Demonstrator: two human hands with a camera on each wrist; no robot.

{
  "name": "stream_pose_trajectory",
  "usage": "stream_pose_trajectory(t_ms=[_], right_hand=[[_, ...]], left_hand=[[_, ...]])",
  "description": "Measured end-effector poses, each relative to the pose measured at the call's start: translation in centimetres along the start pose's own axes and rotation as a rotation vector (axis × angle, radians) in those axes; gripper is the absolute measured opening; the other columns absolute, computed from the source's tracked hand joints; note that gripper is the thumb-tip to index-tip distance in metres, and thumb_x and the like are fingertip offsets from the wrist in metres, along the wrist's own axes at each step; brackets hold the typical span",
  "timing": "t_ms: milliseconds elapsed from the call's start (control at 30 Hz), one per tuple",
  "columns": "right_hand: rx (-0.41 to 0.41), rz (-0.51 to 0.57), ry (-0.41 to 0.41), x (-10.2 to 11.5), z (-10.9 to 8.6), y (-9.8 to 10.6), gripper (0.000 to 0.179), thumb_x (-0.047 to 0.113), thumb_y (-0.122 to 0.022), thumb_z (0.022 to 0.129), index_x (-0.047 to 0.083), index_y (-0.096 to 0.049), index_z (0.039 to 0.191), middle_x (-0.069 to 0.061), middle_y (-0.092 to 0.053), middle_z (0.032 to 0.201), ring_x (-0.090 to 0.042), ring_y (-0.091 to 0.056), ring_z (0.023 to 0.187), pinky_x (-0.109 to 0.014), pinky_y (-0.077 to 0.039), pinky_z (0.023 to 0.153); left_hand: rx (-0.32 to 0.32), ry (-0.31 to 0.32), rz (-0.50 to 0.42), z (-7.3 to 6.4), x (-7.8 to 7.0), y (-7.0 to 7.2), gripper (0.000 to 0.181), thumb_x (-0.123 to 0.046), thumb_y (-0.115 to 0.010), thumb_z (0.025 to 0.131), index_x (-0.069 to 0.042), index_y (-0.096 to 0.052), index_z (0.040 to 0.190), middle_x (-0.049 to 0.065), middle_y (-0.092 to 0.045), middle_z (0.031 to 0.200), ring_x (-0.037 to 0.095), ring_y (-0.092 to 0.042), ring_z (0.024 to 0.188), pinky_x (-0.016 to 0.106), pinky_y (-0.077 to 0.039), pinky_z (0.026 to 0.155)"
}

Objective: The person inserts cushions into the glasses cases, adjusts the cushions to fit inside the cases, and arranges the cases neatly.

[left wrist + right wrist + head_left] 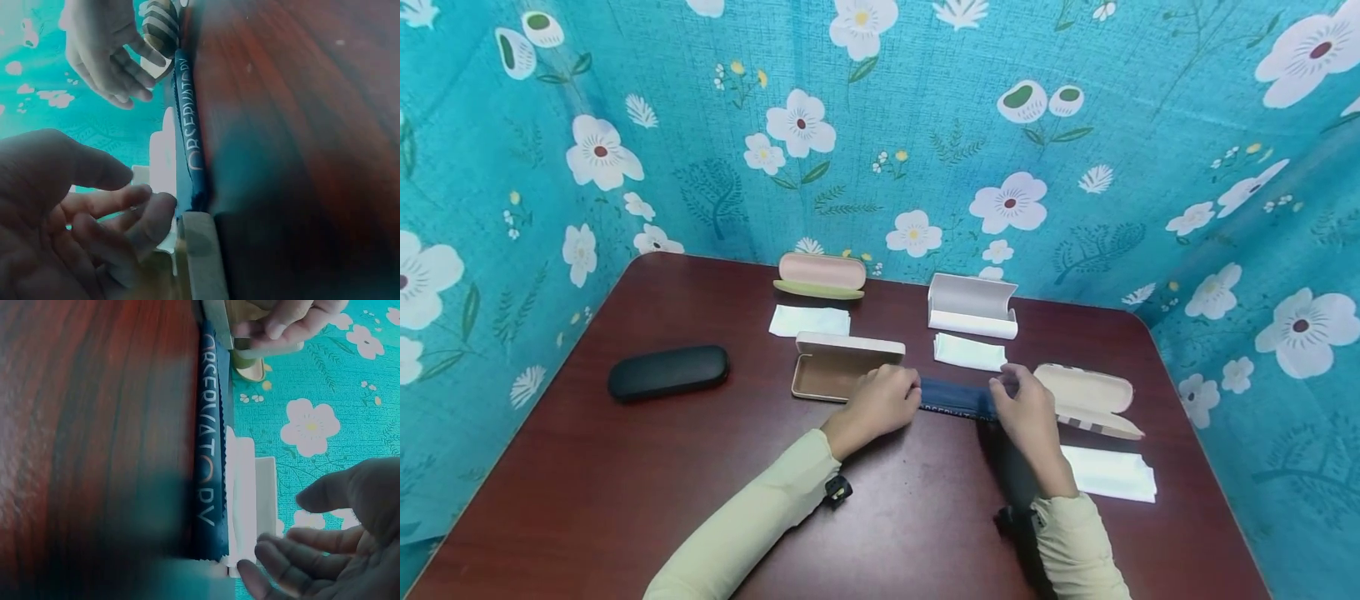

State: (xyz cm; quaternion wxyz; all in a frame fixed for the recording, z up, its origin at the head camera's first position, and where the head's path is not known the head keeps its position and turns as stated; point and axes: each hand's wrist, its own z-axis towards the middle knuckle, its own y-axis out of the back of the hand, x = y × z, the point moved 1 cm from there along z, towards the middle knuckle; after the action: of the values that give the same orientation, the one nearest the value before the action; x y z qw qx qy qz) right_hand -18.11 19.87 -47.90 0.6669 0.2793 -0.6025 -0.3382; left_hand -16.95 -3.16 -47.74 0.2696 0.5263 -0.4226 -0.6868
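A folded dark blue cloth (953, 398) lies flat on the table between the hands. White letters run along its front edge in the right wrist view, where the cloth (211, 444) shows a zigzag-cut edge. By its left end, my left hand (882, 403) is over the right side of an open glasses case (823, 377) with a brown lining; its loosely curled fingers hold nothing visible. Beyond the cloth's right end hovers my right hand (1028, 414), thumb and fingers apart. Nothing shows between the fingers of the right hand (350, 537) in its wrist view.
A closed black glasses case (668, 372) lies at left. Open cases stand around: green (820, 292), white (973, 323) and checked (1086, 396). White folded cloths lie before them: left (809, 322), middle (970, 352) and right (1108, 473). A floral curtain (895, 150) hangs behind.
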Motion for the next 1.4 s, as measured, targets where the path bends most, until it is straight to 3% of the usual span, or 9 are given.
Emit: stream_pose_trajectory(t_ms=[133, 267, 400, 533, 700, 900, 1200, 1400], right_hand=[[0.032, -0.073, -0.030, 0.0, 0.0, 0.4, 0.037, 0.013, -0.060, 0.098, -0.009, -0.061, 0.127, -0.028, -0.070, 0.112, -0.042, -0.067, 0.105, -0.055, -0.051, 0.092], [0.052, -0.157, -0.007, 0.2, -0.1, 0.5, 0.033, 0.009, -0.061, 0.096, -0.014, -0.064, 0.120, -0.033, -0.068, 0.109, -0.047, -0.064, 0.104, -0.058, -0.050, 0.091], [0.059, -0.236, 0.030, 0.0, -0.7, 0.0, 0.018, 0.002, -0.060, 0.093, -0.014, -0.067, 0.095, -0.030, -0.067, 0.088, -0.043, -0.063, 0.082, -0.055, -0.051, 0.077], [0.089, -0.286, 0.044, -0.5, -1.5, -0.6, 0.016, -0.003, -0.057, 0.092, -0.012, -0.064, 0.081, -0.024, -0.062, 0.073, -0.036, -0.059, 0.068, -0.053, -0.049, 0.067], [0.104, -0.311, 0.044, -0.7, -1.9, -1.4, 0.019, 0.000, -0.061, 0.093, -0.018, -0.064, 0.086, -0.031, -0.061, 0.077, -0.048, -0.062, 0.078, -0.060, -0.051, 0.072], [0.085, -0.316, 0.028, -0.3, -1.8, -1.9, 0.024, 0.004, -0.063, 0.094, -0.019, -0.064, 0.088, -0.035, -0.061, 0.082, -0.050, -0.061, 0.083, -0.061, -0.051, 0.076], [0.021, -0.335, 0.031, 0.0, -1.5, -2.5, 0.023, 0.001, -0.066, 0.091, -0.021, -0.059, 0.090, -0.038, -0.059, 0.086, -0.055, -0.062, 0.083, -0.062, -0.052, 0.078], [0.025, -0.327, 0.029, 0.2, -1.3, -1.7, 0.027, 0.002, -0.066, 0.092, -0.023, -0.059, 0.092, -0.040, -0.058, 0.086, -0.057, -0.062, 0.083, -0.064, -0.052, 0.076]], left_hand=[[0.039, 0.000, 0.092, 0.6, -0.9, -0.1, 0.024, -0.017, -0.059, 0.095, -0.015, -0.058, 0.071, 0.000, -0.062, 0.068, 0.019, -0.064, 0.064, 0.039, -0.050, 0.054], [0.044, 0.015, 0.163, 1.0, -1.8, -0.3, 0.021, -0.011, -0.063, 0.090, -0.013, -0.060, 0.070, 0.005, -0.068, 0.073, 0.025, -0.071, 0.072, 0.043, -0.056, 0.060], [0.043, 0.026, 0.217, 1.0, -2.2, -1.0, 0.013, -0.007, -0.069, 0.084, -0.012, -0.065, 0.073, 0.006, -0.071, 0.080, 0.027, -0.073, 0.078, 0.043, -0.059, 0.063], [0.045, 0.030, 0.242, 0.8, -2.5, -2.1, 0.007, -0.007, -0.073, 0.082, -0.011, -0.069, 0.078, 0.007, -0.073, 0.083, 0.026, -0.074, 0.079, 0.041, -0.059, 0.062], [0.056, 0.086, 0.262, 1.0, -2.7, -3.0, 0.003, -0.008, -0.074, 0.084, -0.011, -0.072, 0.085, 0.006, -0.074, 0.087, 0.025, -0.075, 0.083, 0.039, -0.060, 0.063], [0.049, 0.152, 0.275, 1.5, -3.4, -3.3, 0.009, -0.005, -0.071, 0.086, -0.013, -0.073, 0.087, 0.007, -0.075, 0.092, 0.025, -0.075, 0.087, 0.038, -0.059, 0.060], [-0.058, 0.119, 0.453, 1.5, -4.0, -4.3, 0.008, -0.010, -0.078, 0.082, -0.019, -0.077, 0.082, 0.005, -0.071, 0.080, 0.016, -0.072, 0.075, 0.032, -0.056, 0.051], [-0.097, 0.161, 0.428, 1.6, -4.1, -4.5, 0.008, -0.009, -0.078, 0.082, -0.016, -0.075, 0.081, 0.006, -0.070, 0.079, 0.018, -0.074, 0.076, 0.033, -0.057, 0.051]])
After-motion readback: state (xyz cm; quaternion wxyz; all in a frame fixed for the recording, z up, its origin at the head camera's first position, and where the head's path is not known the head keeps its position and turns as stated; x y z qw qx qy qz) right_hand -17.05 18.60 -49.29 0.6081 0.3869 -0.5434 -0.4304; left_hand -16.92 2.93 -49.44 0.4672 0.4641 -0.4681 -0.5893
